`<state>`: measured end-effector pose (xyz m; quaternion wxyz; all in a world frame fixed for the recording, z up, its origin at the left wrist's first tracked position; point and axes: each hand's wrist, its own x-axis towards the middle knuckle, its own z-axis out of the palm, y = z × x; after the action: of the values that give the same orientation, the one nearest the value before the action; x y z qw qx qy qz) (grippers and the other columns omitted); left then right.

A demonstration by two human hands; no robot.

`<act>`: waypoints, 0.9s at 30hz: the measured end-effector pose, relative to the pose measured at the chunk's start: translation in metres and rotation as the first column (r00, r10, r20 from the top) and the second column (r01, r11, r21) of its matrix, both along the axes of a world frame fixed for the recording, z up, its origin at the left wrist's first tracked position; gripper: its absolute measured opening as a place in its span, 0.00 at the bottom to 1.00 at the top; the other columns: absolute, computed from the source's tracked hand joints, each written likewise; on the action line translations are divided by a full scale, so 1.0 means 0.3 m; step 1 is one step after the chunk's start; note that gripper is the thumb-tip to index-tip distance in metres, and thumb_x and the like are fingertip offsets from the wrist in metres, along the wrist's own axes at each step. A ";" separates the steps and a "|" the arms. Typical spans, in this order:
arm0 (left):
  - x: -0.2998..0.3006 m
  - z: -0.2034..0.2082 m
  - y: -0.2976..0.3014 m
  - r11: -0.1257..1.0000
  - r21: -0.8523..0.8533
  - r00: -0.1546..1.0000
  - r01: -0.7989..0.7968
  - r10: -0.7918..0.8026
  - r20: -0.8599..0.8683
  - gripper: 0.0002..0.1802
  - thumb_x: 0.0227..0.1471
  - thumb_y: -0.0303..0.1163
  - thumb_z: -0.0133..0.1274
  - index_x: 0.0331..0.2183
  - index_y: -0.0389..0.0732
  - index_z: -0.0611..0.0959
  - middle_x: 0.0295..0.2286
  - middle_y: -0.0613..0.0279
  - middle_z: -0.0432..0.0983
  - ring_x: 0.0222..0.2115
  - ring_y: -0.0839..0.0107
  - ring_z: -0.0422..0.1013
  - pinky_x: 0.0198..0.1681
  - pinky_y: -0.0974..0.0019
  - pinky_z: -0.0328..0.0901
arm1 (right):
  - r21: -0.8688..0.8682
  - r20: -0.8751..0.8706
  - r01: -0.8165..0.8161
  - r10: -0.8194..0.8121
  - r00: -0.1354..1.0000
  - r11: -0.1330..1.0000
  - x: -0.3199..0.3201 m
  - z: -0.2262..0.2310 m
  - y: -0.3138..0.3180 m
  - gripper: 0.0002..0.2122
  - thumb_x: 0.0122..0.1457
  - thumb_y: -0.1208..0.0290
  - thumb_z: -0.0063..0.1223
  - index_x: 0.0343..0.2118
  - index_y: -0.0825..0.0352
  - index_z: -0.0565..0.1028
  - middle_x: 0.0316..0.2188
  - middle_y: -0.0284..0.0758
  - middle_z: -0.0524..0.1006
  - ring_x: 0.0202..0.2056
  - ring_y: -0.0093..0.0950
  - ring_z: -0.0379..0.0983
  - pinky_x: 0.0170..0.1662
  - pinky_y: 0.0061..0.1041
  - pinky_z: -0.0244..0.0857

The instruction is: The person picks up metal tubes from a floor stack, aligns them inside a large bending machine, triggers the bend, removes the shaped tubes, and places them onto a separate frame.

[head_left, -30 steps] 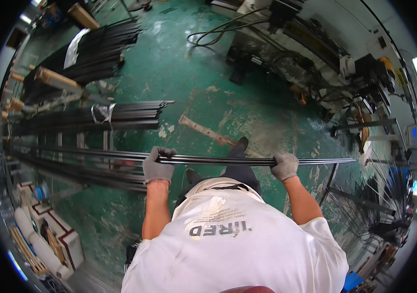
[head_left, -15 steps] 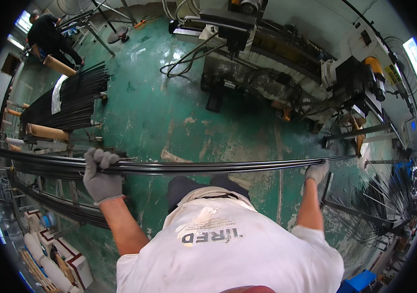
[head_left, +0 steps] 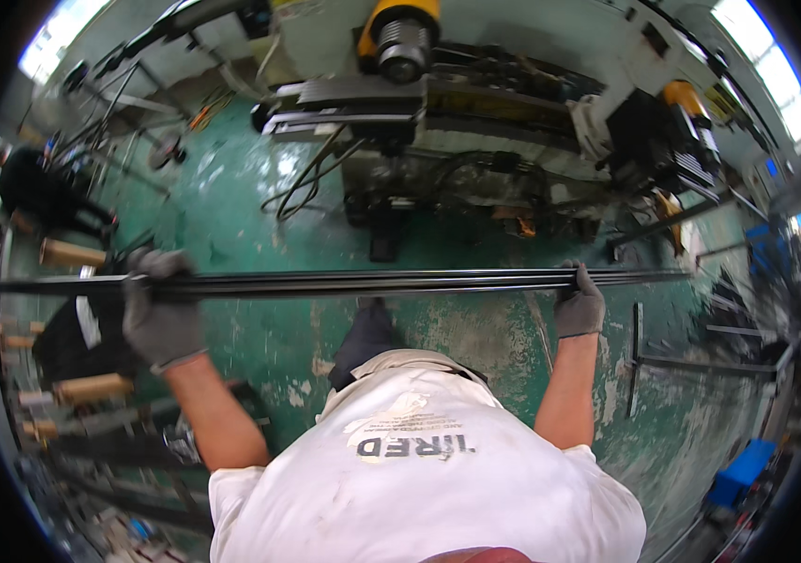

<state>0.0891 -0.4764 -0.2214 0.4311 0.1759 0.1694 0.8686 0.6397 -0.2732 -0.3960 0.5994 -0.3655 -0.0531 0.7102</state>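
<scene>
A bundle of several long, thin black rods (head_left: 372,283) stretches almost level across the view in front of me, at a height above the floor. My left hand (head_left: 164,314), in a grey glove and slightly blurred, is closed around the bundle toward its left part. Farther right, my right hand (head_left: 579,308), gloved the same way, grips the rods with its thumb up against them. Both arms reach forward. The left end of the bundle runs to the dark rim of the picture.
A large machine (head_left: 503,141) with a yellow-topped motor (head_left: 402,39) stands ahead. At the far left another person (head_left: 53,192) in dark clothes is by a stand. Cardboard tubes (head_left: 95,389) lie on racks at left. A metal frame (head_left: 701,364) and a blue box (head_left: 743,472) are at right.
The view has turned and come nearer the machine. Both hands still grip the rods, which appear higher in the picture. The racks at left have slid downward and back.
</scene>
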 end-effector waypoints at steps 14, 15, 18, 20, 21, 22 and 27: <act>-0.547 -0.293 0.637 0.934 -0.307 0.979 0.185 -0.204 -0.030 0.13 0.66 0.35 0.52 0.43 0.35 0.80 0.38 0.58 0.79 0.48 0.57 0.74 0.64 0.44 0.63 | 0.119 0.079 0.520 -0.531 0.844 0.846 -0.218 0.129 0.538 0.12 0.66 0.63 0.59 0.41 0.69 0.76 0.36 0.38 0.81 0.38 0.36 0.78 0.44 0.37 0.75; -0.540 -0.292 0.671 0.922 -0.328 0.972 0.208 -0.232 -0.037 0.13 0.66 0.36 0.52 0.43 0.35 0.80 0.39 0.57 0.79 0.48 0.56 0.74 0.64 0.45 0.63 | 0.096 0.174 0.536 -0.545 0.820 0.839 -0.199 0.134 0.582 0.13 0.65 0.63 0.61 0.41 0.69 0.77 0.37 0.38 0.81 0.38 0.35 0.78 0.43 0.36 0.74; -0.523 -0.312 0.761 0.922 -0.251 0.951 0.295 -0.307 -0.012 0.16 0.66 0.37 0.52 0.45 0.32 0.79 0.44 0.51 0.79 0.52 0.51 0.73 0.64 0.45 0.63 | 0.061 0.339 0.576 -0.560 0.756 0.815 -0.186 0.179 0.706 0.18 0.59 0.61 0.68 0.43 0.70 0.78 0.39 0.39 0.82 0.36 0.32 0.79 0.42 0.33 0.73; -0.539 -0.322 0.826 0.916 -0.276 0.953 0.290 -0.303 -0.003 0.17 0.66 0.37 0.52 0.46 0.32 0.79 0.45 0.50 0.79 0.52 0.50 0.73 0.63 0.45 0.63 | 0.045 0.354 0.589 -0.564 0.746 0.807 -0.163 0.189 0.800 0.21 0.57 0.63 0.71 0.46 0.73 0.77 0.43 0.41 0.82 0.40 0.35 0.78 0.47 0.34 0.71; -0.548 -0.325 0.844 0.911 -0.297 0.955 0.285 -0.298 0.002 0.17 0.65 0.37 0.52 0.46 0.31 0.79 0.46 0.49 0.79 0.52 0.50 0.73 0.63 0.45 0.63 | 0.028 0.366 0.594 -0.561 0.742 0.804 -0.149 0.183 0.838 0.23 0.56 0.63 0.72 0.47 0.75 0.76 0.45 0.42 0.81 0.42 0.36 0.78 0.49 0.34 0.70; -0.576 -0.331 0.870 0.900 -0.352 0.957 0.257 -0.288 -0.036 0.18 0.65 0.37 0.53 0.46 0.31 0.80 0.46 0.48 0.79 0.51 0.49 0.73 0.63 0.45 0.64 | 0.011 0.378 0.599 -0.558 0.739 0.801 -0.135 0.174 0.874 0.25 0.54 0.64 0.73 0.49 0.77 0.76 0.47 0.43 0.81 0.44 0.37 0.78 0.51 0.34 0.69; -0.791 -0.454 1.006 0.891 -0.433 0.985 0.138 -0.079 0.151 0.17 0.64 0.37 0.53 0.42 0.31 0.82 0.44 0.46 0.81 0.49 0.49 0.75 0.60 0.43 0.67 | 0.013 0.449 0.673 -0.606 0.657 0.740 0.001 0.086 1.101 0.13 0.54 0.78 0.70 0.40 0.73 0.78 0.37 0.42 0.83 0.34 0.36 0.81 0.43 0.33 0.74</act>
<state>-0.1483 -0.1746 -0.3577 0.5176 0.0263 0.3238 0.7915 0.6401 0.0570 -0.3702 0.7542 -0.5507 0.0053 0.3576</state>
